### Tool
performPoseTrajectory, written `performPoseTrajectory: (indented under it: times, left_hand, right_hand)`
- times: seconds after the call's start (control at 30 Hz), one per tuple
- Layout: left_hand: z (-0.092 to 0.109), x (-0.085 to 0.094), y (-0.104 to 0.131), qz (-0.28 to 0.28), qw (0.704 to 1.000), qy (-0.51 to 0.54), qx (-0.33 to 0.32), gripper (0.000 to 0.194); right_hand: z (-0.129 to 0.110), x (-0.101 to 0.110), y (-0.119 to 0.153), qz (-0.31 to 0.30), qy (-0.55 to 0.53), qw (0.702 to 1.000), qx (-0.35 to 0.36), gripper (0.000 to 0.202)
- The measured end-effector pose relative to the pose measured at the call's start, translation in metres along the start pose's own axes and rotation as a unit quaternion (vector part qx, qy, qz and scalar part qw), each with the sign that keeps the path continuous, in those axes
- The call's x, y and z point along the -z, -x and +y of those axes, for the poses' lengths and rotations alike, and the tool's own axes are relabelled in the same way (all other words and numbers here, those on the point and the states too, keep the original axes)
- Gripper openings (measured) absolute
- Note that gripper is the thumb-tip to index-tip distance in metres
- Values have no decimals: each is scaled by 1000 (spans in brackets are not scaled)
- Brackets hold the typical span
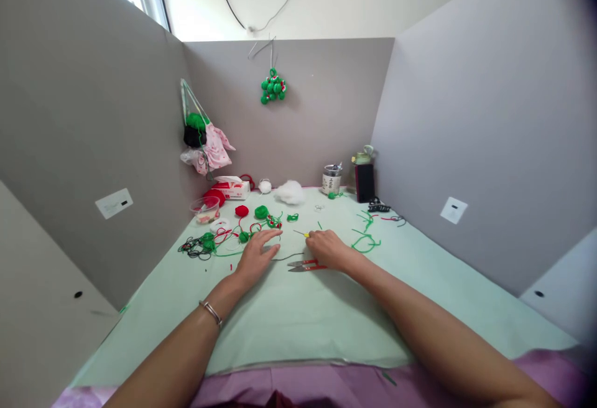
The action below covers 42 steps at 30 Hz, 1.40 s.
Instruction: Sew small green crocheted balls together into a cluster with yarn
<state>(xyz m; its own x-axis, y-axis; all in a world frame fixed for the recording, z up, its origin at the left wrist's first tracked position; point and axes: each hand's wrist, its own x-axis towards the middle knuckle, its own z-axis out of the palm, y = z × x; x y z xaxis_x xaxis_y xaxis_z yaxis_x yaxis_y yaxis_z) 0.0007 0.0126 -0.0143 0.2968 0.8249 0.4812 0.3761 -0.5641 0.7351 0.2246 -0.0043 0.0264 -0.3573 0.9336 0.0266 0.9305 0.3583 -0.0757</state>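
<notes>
My left hand [256, 255] rests over the pale green cloth [298, 327] with its fingers apart, beside green and red yarn pieces. My right hand [328, 249] is closed on a small yellow-handled hook [306, 234], whose thin metal shaft points left. Under and beside the right hand lie red-handled thread snips [305, 266], blades to the left. A dark strand [289, 257] runs on the cloth between the two hands. Just behind my left fingertips is a small green and red crocheted piece [274, 222].
Yarn balls, tangled dark yarn [193, 247] and a clear bowl [205, 209] are at the left. White stuffing [290, 193], a tissue box [232, 188], a pen can [331, 180] and a phone [364, 183] stand behind. Green scraps [366, 243] lie right.
</notes>
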Motion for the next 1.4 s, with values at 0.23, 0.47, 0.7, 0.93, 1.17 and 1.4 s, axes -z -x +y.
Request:
performPoseTrajectory:
  times: [0.23,0.47,0.7,0.93,1.17,1.4]
  left_hand:
    - [-3,26,-13,188,978,57,66,35]
    - [-2,20,-12,211,973,84,45,38]
    - [12,-7,3,-51,998,31,10,34]
    - [14,44,-21,65,994,27,86,36]
    - [32,78,-36,-210,962,-146,100,42]
    - [23,94,-75,-170,977,-108,69,30]
  right_hand:
    - [60,16,-14,63,-300,948,-90,9]
    - [105,14,-22,247,-491,810,-204,13]
    - [82,8,-27,235,-569,773,-155,13]
    - [63,12,-23,205,-597,767,-117,17]
    - [54,12,-22,193,-616,756,-107,17]
    - [55,10,-22,184,-642,735,-116,23]
